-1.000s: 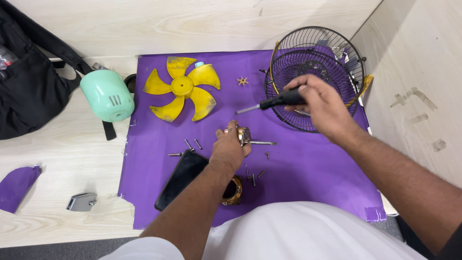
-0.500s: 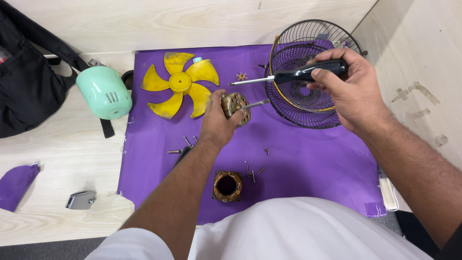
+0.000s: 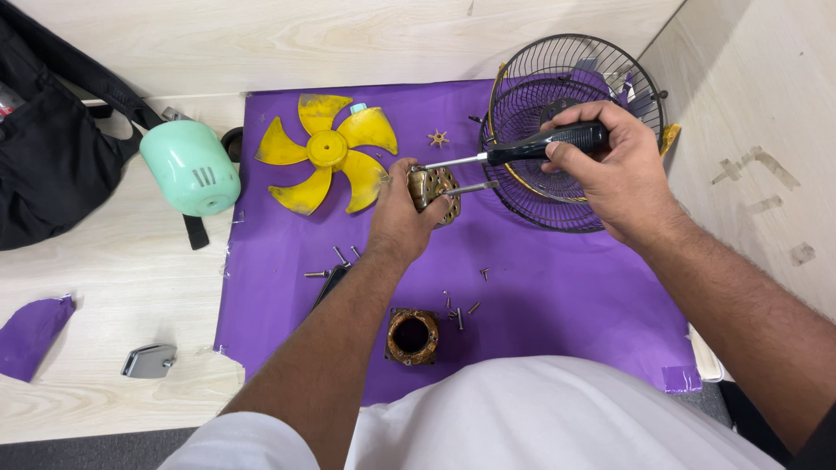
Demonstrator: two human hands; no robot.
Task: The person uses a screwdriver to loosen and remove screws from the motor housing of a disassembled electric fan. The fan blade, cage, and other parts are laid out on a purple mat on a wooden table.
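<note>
My left hand (image 3: 402, 218) holds a small brass-coloured motor part (image 3: 433, 185) with a thin shaft sticking out to the right, lifted above the purple mat (image 3: 557, 287). My right hand (image 3: 614, 170) grips a black-handled screwdriver (image 3: 544, 144); its metal tip touches the top of the motor part. A yellow fan blade (image 3: 329, 152) lies on the mat to the left. A copper-wound stator (image 3: 411, 335) sits on the mat near my body.
Black wire fan guards (image 3: 570, 70) rest at the mat's right end, by a wooden wall. A mint green motor housing (image 3: 190, 167) and a black bag (image 3: 43, 148) lie at left. Several loose screws (image 3: 457, 309) dot the mat. A small grey clip (image 3: 148, 360) lies on the floor.
My left hand raised the motor part from the mat's middle toward the fan blade. My right hand swung the screwdriver level and brought its tip onto the part.
</note>
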